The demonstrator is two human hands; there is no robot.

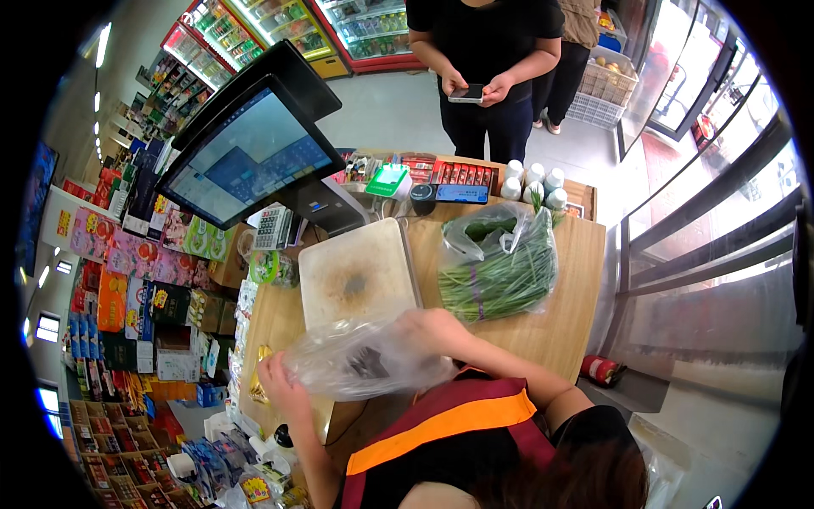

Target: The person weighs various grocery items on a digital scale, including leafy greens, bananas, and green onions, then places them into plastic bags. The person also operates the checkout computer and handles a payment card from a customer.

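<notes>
A clear plastic bag with a dark printed mark is stretched between my hands, just above the near edge of the counter. My left hand grips its left end. At the other end, my right hand is blurred and partly behind the film, holding the bag. Beyond the bag lies a white weighing scale with a brown-stained plate; the bag covers its near edge. To the right, a bundle of long green stalks bound with a purple band rests in another clear bag, beside darker green vegetables.
A monitor stands at the left, near a calculator. White bottles, a phone and a green device line the far edge. A person holding a phone faces the counter. A fire extinguisher is on the floor.
</notes>
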